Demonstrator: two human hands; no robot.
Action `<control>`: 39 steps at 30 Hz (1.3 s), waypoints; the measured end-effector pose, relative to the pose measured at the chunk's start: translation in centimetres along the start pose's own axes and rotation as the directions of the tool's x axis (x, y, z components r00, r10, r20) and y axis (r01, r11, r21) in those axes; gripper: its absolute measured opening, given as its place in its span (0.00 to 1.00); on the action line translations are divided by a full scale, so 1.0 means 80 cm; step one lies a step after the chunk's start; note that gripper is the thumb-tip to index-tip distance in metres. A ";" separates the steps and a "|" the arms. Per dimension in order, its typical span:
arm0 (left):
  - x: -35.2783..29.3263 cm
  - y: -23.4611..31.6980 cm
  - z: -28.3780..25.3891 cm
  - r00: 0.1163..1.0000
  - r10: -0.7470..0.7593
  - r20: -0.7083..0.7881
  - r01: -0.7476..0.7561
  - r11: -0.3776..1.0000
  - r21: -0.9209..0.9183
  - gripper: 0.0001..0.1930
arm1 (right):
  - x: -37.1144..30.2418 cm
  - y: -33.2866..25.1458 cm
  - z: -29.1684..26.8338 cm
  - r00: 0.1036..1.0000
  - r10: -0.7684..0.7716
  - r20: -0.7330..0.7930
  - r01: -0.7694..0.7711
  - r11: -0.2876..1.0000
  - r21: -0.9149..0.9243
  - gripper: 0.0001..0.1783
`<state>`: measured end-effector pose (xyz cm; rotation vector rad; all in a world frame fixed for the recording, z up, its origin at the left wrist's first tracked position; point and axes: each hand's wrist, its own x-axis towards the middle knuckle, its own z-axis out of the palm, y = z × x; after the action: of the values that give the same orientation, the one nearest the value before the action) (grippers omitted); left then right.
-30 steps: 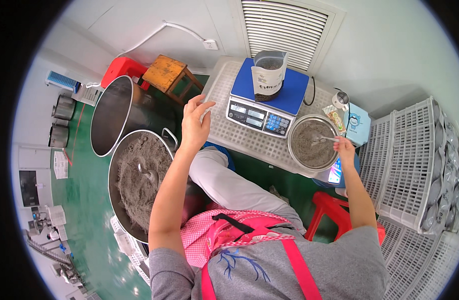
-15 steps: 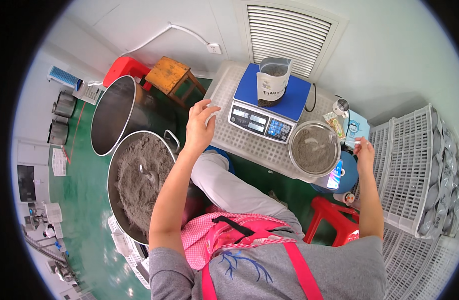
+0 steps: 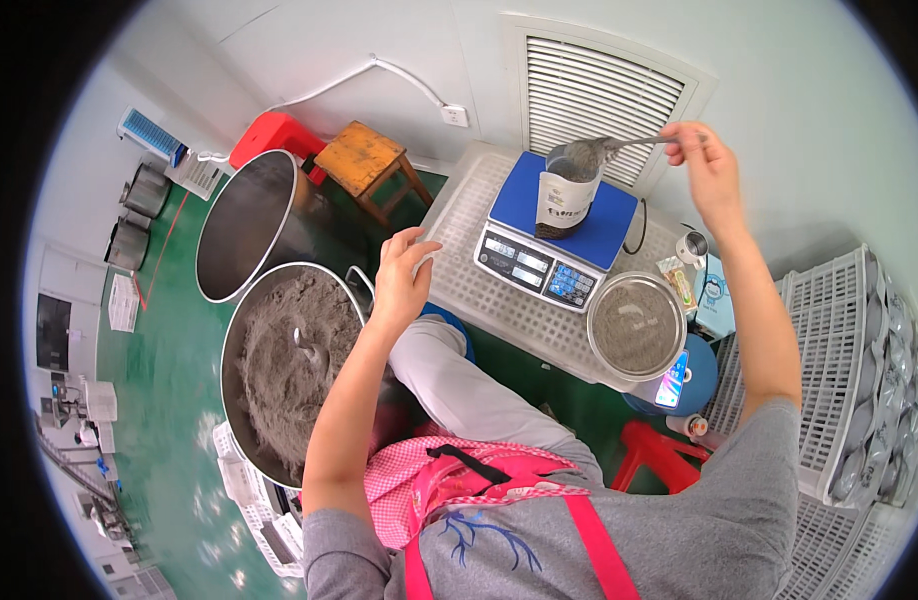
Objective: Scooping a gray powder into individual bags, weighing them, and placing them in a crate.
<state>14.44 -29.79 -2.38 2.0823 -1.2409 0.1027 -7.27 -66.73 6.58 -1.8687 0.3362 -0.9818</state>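
Observation:
My right hand grips the handle of a metal spoon. The spoon's bowl, heaped with grey powder, is at the mouth of an upright pouch with a pale label. That pouch stands on the blue platform of a digital scale. Raised left of the scale, my left hand has its fingers apart and holds nothing. A round bowl of grey powder sits at the table's right front corner. Whether powder is falling into the pouch, I cannot tell.
A large metal pot of grey powder, with a scoop handle sticking out, stands at my left, beside another pot. Behind them is a wooden stool. White crates are stacked at right. A phone lies near the bowl.
My right hand has moved up and left from beside the light-blue box to above the scale, and the loaded spoon now shows at the pouch. My left hand has hardly moved.

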 end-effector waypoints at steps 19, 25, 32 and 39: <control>-0.007 -0.027 0.029 0.998 -0.063 0.006 0.063 0.994 -0.084 0.15 | -0.301 0.204 -0.152 0.691 0.665 -0.283 -0.666 0.738 0.107 0.19; -0.001 -0.023 0.059 0.999 -0.012 0.031 0.016 0.992 -0.122 0.13 | -0.391 0.235 -0.133 0.575 0.806 -0.139 -0.807 0.587 0.064 0.18; 0.024 -0.001 0.091 0.991 -0.078 0.107 0.097 0.977 -0.188 0.14 | -0.313 0.247 -0.158 0.790 0.609 0.066 -0.113 0.250 -0.962 0.12; 0.075 0.026 0.177 0.964 -0.158 0.214 0.208 0.948 -0.240 0.24 | -0.085 0.166 0.059 0.965 0.233 0.122 -0.224 0.971 -0.088 0.18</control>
<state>12.16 -43.41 -9.52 1.9973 -1.0961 -0.3377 -5.73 -66.31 -9.03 -1.9007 0.5027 -0.6950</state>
